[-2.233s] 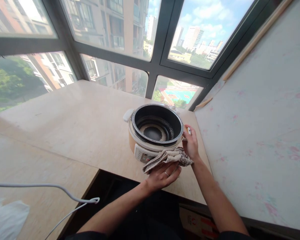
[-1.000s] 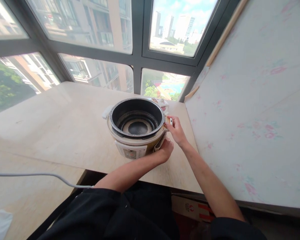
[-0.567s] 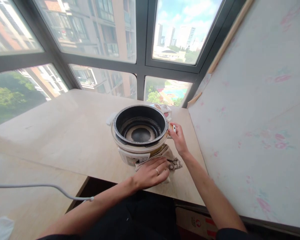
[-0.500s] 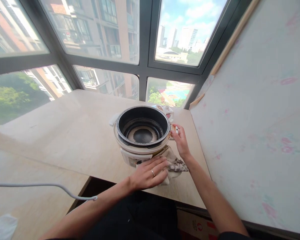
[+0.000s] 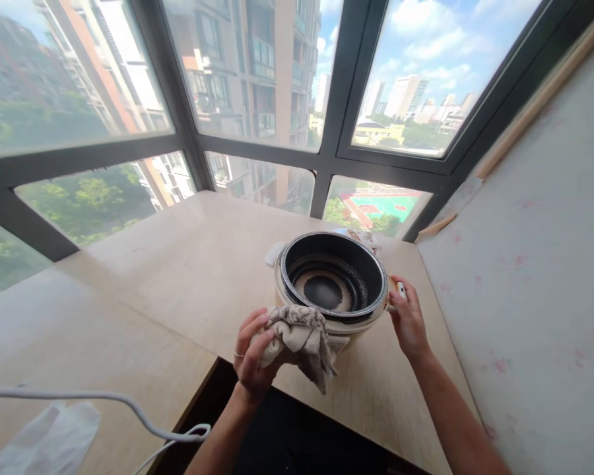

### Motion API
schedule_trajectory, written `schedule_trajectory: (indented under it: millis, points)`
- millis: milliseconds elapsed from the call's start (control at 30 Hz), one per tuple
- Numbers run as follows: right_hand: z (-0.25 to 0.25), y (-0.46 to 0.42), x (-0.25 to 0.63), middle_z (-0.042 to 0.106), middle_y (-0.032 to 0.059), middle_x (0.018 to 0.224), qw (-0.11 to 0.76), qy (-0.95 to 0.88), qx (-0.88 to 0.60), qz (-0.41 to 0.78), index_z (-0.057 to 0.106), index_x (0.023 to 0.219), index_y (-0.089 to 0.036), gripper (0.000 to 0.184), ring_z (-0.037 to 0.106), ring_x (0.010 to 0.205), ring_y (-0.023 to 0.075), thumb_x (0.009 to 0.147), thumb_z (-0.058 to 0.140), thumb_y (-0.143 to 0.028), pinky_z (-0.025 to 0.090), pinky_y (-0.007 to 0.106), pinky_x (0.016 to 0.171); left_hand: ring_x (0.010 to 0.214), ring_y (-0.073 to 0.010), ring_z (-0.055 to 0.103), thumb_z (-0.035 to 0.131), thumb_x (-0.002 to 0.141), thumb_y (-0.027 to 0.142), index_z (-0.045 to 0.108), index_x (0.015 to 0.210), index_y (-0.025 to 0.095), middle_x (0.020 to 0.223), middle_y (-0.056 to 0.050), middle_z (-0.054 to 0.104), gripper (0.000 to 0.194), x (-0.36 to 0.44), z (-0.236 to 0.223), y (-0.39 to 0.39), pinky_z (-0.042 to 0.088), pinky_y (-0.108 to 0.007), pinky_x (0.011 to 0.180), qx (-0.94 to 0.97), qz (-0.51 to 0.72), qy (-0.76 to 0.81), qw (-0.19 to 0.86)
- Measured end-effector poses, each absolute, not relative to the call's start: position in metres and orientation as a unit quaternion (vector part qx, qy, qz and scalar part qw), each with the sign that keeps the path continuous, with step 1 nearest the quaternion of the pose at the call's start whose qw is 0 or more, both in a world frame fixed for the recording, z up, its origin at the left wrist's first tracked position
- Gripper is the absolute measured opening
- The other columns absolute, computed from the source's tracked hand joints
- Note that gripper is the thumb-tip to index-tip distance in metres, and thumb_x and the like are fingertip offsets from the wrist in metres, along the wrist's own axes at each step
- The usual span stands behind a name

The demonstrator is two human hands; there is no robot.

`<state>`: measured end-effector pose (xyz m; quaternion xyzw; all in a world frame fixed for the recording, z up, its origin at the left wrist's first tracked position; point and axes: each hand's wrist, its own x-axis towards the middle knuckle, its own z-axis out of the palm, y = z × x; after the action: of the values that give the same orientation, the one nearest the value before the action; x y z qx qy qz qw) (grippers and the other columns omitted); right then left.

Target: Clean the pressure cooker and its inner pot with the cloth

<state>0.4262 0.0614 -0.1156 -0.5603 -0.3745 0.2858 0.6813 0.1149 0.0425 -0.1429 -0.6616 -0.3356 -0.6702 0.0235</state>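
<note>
Windows [image 5: 391, 86] border the pale counter [image 5: 218, 264]; left hand [image 5: 255, 349] clutches cloth [image 5: 297, 336], right hand [image 5: 410, 324] grips cooker [image 5: 361, 327].

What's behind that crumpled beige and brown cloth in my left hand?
Behind the cloth is a round beige cooker: its black inner pot shows above, an edge of its pale front panel to the right. The panel's remainder is covered.

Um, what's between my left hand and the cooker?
The cloth: the head view shows it gripped in your left hand, in front of the cooker. Whether it touches the cooker, I can't tell.
</note>
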Motion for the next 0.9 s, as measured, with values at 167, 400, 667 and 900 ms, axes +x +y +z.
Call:
schedule_trajectory:
  millis: [167, 400, 667, 900]
  points:
    - [-0.118, 0.060, 0.423, 0.068, 0.0022, 0.117, 0.684, -0.332, -0.547, 0.350, 0.061, 0.124, -0.030, 0.059, 0.065, 0.094, 0.0179, 0.073, 0.078, -0.055, 0.051, 0.028, 0.077, 0.112, -0.0240, 0.068, 0.067, 0.087, 0.009, 0.066, 0.104, 0.024, 0.113, -0.005, 0.068, 0.022, 0.108, -0.137, 0.080, 0.057, -0.051, 0.097, -0.508, -0.738, -0.443, 0.034]
    - [-0.116, 0.060, 0.420, 0.068, 0.0015, 0.113, 0.679, -0.318, -0.567, 0.339, 0.060, 0.125, -0.030, 0.060, 0.065, 0.090, 0.0185, 0.073, 0.076, -0.055, 0.049, 0.028, 0.072, 0.106, -0.0223, 0.066, 0.066, 0.089, 0.022, 0.067, 0.098, 0.019, 0.105, -0.006, 0.068, 0.010, 0.092, -0.081, 0.164, 0.053, -0.044, 0.099, -0.427, -0.769, -0.470, 0.076]
    - [-0.113, 0.059, 0.416, 0.064, 0.0000, 0.104, 0.681, -0.305, -0.576, 0.334, 0.060, 0.123, -0.031, 0.056, 0.059, 0.078, 0.0156, 0.073, 0.075, -0.050, 0.044, 0.025, 0.063, 0.121, -0.0261, 0.062, 0.055, 0.078, 0.010, 0.066, 0.126, 0.020, 0.125, -0.009, 0.068, 0.051, 0.114, -0.039, 0.234, 0.046, -0.040, 0.109, -0.652, -0.559, -0.505, -0.087]
    - [-0.113, 0.060, 0.412, 0.062, -0.0005, 0.100, 0.683, -0.304, -0.583, 0.317, 0.060, 0.121, -0.031, 0.051, 0.056, 0.077, 0.0152, 0.074, 0.071, -0.049, 0.043, 0.025, 0.064, 0.134, -0.0330, 0.053, 0.058, 0.088, 0.055, 0.058, 0.142, 0.019, 0.144, -0.011, 0.060, 0.065, 0.105, -0.034, 0.260, 0.038, -0.046, 0.116, -0.799, -0.304, -0.463, -0.235]
